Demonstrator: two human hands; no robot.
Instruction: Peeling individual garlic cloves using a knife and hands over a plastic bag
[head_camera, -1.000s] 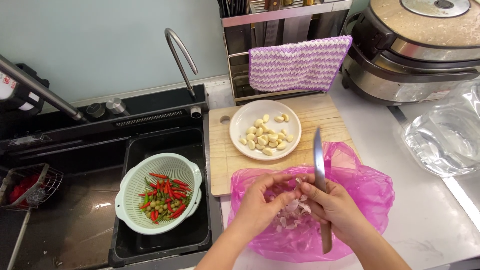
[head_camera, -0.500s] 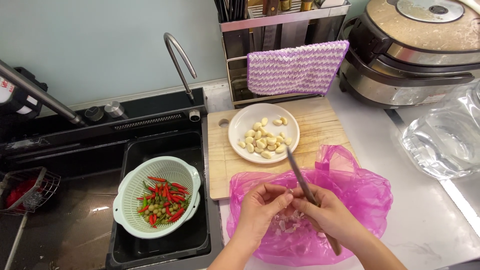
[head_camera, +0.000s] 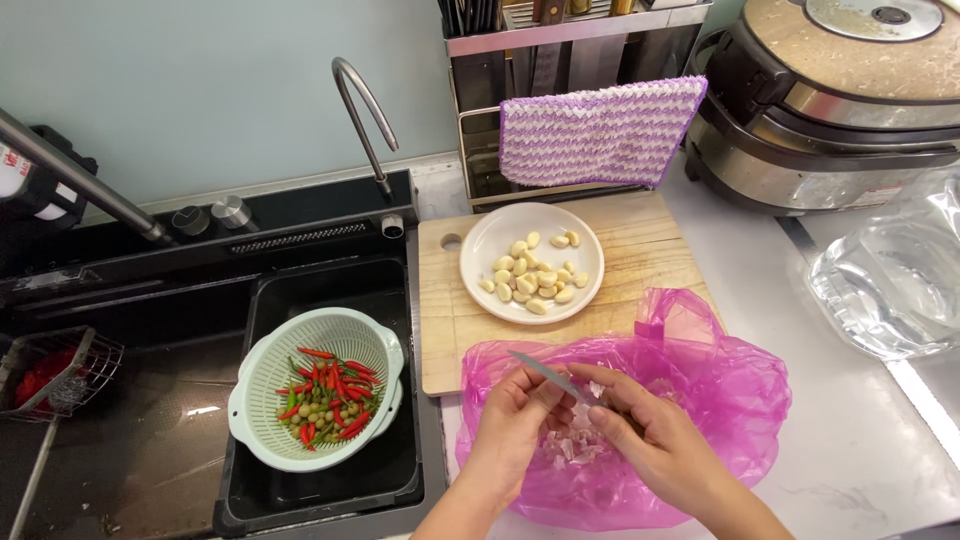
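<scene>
Since a moment ago the knife (head_camera: 545, 374) has swung down flat, its tip pointing left over the pink bag (head_camera: 700, 400) lying beside the cutting board (head_camera: 650, 250) and plate (head_camera: 580, 250) of garlic cloves (head_camera: 530, 275), right hand (head_camera: 665, 445) closed on its handle, left hand (head_camera: 515, 425) pinching something too small to make out.

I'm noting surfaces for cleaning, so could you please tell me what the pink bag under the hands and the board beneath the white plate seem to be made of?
The pink bag looks like thin, glossy, translucent plastic film: it crinkles and the peelings show through. The pale rectangular board looks like unfinished wood, with visible grain and a matte surface. The round white plate on it seems to be glazed ceramic, though it could be melamine.
</scene>
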